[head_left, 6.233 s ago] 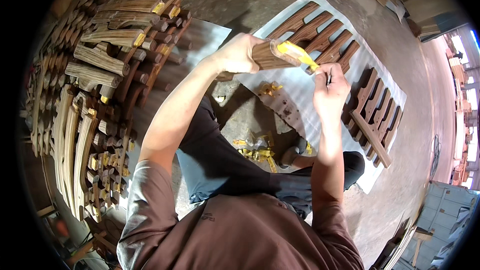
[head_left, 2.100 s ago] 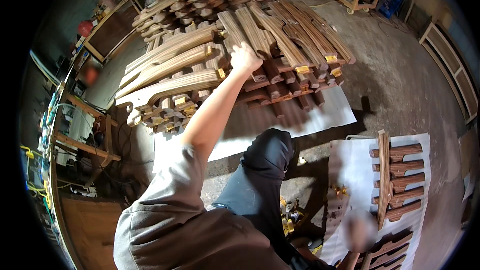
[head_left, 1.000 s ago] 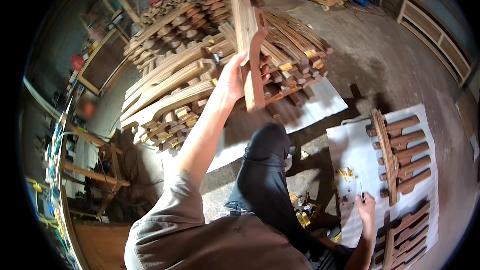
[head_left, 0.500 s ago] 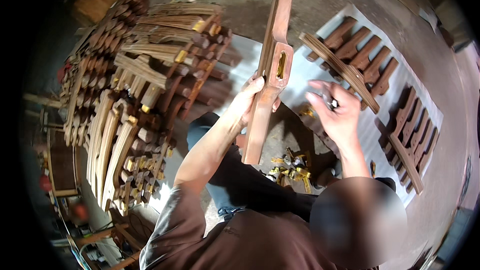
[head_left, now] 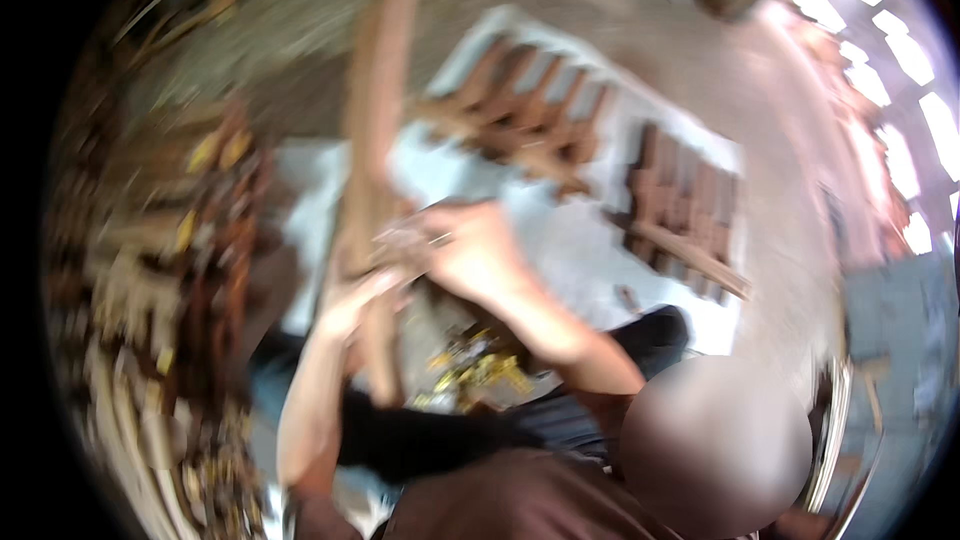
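Observation:
A long brown wooden chair-like part, a shaped wooden piece, stands slanting up in front of me, smeared by motion. My left hand is closed round it below its wider middle section. Against that middle section my right hand works with its fingers pinched together. Something pale and greyish shows at those fingertips, too blurred to name. The recess with yellow inside, seen earlier in the wood, is hidden now by the fingers. Below the hands, a heap of small yellow and dark pieces lies on the floor between my legs.
A white sheet on the floor carries a row of shaped wooden pieces and a second row farther right. Large stacks of wooden parts fill the left. A blue-grey panel is at the far right.
My right hand has come left onto the wooden piece's middle section, where it was apart before. The view has swung right, so the stacks and wood appear farther left.

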Demonstrator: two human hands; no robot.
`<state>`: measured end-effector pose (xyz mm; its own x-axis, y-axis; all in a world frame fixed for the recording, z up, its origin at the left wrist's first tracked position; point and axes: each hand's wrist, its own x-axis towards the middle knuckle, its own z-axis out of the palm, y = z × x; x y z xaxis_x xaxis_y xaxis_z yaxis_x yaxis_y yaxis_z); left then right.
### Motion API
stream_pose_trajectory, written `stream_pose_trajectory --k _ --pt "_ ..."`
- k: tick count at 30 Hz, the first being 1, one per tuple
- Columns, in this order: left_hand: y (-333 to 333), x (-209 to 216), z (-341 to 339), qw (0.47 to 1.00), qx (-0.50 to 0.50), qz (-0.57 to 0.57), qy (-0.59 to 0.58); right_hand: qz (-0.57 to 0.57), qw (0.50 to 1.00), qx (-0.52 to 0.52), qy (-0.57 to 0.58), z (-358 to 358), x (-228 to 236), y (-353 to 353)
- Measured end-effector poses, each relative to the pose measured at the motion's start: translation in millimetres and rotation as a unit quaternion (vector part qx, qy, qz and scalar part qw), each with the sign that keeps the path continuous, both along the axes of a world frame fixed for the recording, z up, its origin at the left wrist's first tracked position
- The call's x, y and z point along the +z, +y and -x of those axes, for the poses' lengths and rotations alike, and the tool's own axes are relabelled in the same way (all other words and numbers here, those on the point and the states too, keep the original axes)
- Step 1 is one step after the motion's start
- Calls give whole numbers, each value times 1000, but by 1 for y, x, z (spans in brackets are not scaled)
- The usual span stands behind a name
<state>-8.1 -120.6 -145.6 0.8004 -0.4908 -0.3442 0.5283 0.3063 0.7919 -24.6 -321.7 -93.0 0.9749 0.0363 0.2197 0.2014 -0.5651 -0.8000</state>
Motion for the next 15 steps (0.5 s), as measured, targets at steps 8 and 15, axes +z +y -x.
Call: stream_pose_trajectory --k 8,15 --pt "5 7 4 995 62 0 -79 -76 985 -5 -157 -13 -16 21" --pt "6 -5 -29 992 58 104 32 -29 996 52 69 36 3 -62"
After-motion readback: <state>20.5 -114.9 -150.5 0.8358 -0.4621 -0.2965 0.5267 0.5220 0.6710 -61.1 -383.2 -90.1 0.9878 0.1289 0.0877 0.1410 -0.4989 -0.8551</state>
